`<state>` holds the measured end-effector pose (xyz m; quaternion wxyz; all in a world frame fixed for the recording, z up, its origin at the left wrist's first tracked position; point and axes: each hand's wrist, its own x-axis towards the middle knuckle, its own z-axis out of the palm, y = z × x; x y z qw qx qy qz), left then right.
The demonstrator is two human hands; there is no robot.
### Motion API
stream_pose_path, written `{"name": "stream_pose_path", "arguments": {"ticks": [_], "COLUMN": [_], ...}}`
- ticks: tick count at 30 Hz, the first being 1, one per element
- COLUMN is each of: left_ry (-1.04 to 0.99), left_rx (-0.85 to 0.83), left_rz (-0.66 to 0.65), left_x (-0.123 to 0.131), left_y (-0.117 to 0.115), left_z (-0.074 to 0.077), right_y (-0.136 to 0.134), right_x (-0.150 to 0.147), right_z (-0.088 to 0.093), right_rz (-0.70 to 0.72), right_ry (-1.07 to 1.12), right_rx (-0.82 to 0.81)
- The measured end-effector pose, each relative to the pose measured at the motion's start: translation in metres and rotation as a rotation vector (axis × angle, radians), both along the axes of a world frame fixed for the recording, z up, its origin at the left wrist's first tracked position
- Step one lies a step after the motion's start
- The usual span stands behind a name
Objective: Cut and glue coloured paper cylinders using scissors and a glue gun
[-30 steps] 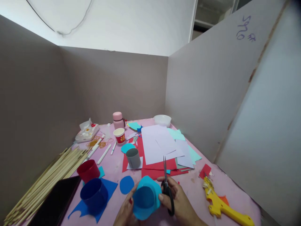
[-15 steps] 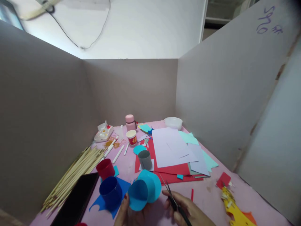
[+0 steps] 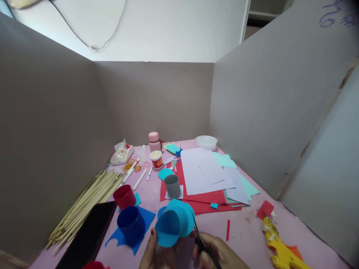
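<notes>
My left hand [image 3: 153,252] grips a light-blue paper tube [image 3: 169,228] that has a round light-blue paper piece [image 3: 185,215] joined at its far end. In my right hand [image 3: 211,246] are black-handled scissors [image 3: 200,239], their blades at the right edge of the round piece. Whether the blades are cutting the paper I cannot tell. To the left of my left hand stands a dark-blue paper tube [image 3: 130,224] on a piece of blue paper [image 3: 147,215]. Behind it is a red paper tube [image 3: 124,197]. A grey paper tube [image 3: 172,186] stands beyond the light-blue one.
Wooden sticks [image 3: 84,205] and a black phone-like slab [image 3: 86,235] lie at the left. White paper [image 3: 204,172] and red sheets [image 3: 218,198] spread at the right. A yellow glue gun [image 3: 280,246] lies near right. Farther back are a paper cup [image 3: 156,159] and pink flask [image 3: 155,142].
The scissors have moved left against the round piece's edge. The light-blue tube has shifted slightly right and up. The whole view has tilted a little.
</notes>
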<state>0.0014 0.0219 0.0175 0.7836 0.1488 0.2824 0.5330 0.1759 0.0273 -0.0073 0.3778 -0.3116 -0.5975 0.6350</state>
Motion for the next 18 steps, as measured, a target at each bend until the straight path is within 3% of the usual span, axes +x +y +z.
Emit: {"name": "stream_pose_path", "arguments": {"ticks": [7, 14, 18], "left_ry": [-0.136, -0.146, -0.092], "left_rx": [0.035, 0.038, 0.005], "left_rz": [0.0, -0.062, -0.031], "left_x": [-0.001, 0.001, 0.003], "left_y": [0.002, -0.002, -0.003], "left_z": [-0.012, -0.009, -0.008], "right_y": [-0.003, -0.004, -0.004], "right_x": [-0.006, -0.005, -0.005], "right_z": [0.002, 0.006, 0.008], "right_rz": [-0.037, -0.055, -0.066], "right_ry": [0.012, 0.003, 0.0], "right_rx": [-0.025, 0.039, 0.052]}}
